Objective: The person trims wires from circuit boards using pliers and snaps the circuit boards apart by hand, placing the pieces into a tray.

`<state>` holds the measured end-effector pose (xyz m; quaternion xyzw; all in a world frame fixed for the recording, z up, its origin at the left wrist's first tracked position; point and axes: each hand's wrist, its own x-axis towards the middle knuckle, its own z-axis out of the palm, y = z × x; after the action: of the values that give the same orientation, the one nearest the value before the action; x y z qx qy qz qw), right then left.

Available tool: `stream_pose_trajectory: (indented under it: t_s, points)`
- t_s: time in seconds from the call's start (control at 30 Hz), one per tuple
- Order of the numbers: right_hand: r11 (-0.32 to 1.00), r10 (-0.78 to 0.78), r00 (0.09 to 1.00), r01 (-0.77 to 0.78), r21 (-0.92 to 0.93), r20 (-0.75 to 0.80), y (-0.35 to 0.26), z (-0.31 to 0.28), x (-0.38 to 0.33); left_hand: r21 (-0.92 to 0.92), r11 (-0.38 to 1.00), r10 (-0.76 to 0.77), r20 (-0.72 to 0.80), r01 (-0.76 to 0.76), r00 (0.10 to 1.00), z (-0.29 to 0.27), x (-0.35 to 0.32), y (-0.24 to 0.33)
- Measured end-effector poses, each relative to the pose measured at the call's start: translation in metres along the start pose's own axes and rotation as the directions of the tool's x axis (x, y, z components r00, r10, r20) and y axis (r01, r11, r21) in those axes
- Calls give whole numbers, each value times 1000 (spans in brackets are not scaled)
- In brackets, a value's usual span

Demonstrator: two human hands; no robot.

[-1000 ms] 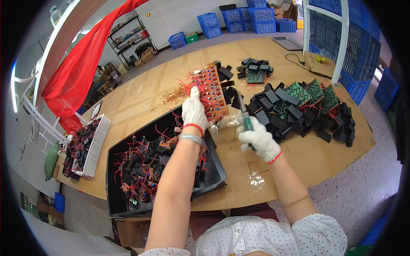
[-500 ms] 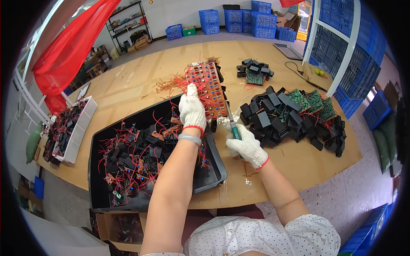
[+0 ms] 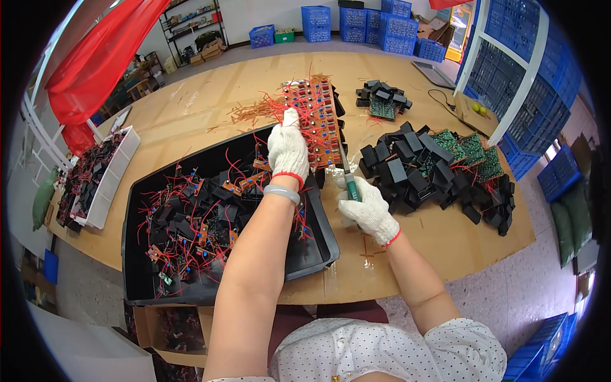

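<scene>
A panel of joined orange-brown circuit boards with red wires and small parts lies just beyond the black tray's right part. My left hand, in a white knit glove, is closed on its near left side, the thumb laid on top; the other fingers are partly hidden. In my gloved right hand is a green-handled tool with a slim metal shaft; its exact kind does not show. The shaft reaches up along the panel's near right edge. Black box-shaped parts line the panel's right side.
Below my left arm, a black tray holds wired boards and black boxes. To the right sit a heap of black boxes with green circuit boards, and a smaller cluster beyond. A white bin stands far left.
The whole view has shifted slightly. Both hands keep their holds on the panel and the tool, with little visible movement against the panel.
</scene>
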<state>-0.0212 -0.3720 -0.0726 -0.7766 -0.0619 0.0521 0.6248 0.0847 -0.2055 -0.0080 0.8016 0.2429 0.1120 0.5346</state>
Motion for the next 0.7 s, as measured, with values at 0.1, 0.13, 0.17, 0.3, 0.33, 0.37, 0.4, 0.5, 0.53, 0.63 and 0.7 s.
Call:
stream_pose_trajectory:
  t_s: [0.1, 0.13, 0.17, 0.3, 0.33, 0.37, 0.4, 0.5, 0.53, 0.63, 0.7]
  points:
    - [973, -3, 993, -25, 228, 122, 3, -6, 0, -88, 996, 2, 21, 0, 1000, 0, -8, 3]
    - [918, -3, 976, -84, 389, 219, 3, -9, 0, -182, 983, -1, 40, 8, 999, 0, -12, 4]
    - [833, -22, 948, -157, 530, 317, 3, -9, -1, -275, 961, -2, 53, 17, 999, -3, -15, 5]
    - [754, -85, 910, -207, 624, 405, -4, -3, -6, -405, 914, 59, 86, -19, 995, 2, -1, -8]
    - [754, -84, 911, -206, 623, 403, -3, -4, -4, -407, 913, 59, 87, -18, 994, 1, -4, -6]
    - [790, -75, 955, -120, 602, 288, 0, -6, -2, -318, 946, 88, 82, -57, 993, -1, -10, -3]
    - [823, -73, 983, -36, 568, 168, 2, -7, 1, -227, 969, 118, 80, -97, 990, -3, -17, 1]
    - [872, -69, 998, 55, 487, 13, 3, -8, 3, -144, 979, 161, 95, -146, 982, -2, -20, 1]
    - [890, -62, 998, 62, 452, -14, 3, -6, 3, -154, 976, 170, 105, -153, 980, -2, -20, 0]
    - [930, -57, 997, 75, 360, -60, 1, 1, 4, -130, 975, 196, 93, -183, 976, -1, -21, -3]
    - [969, -60, 994, 81, 232, -96, 1, 2, 4, -74, 972, 226, 53, -221, 973, 1, -27, 1]
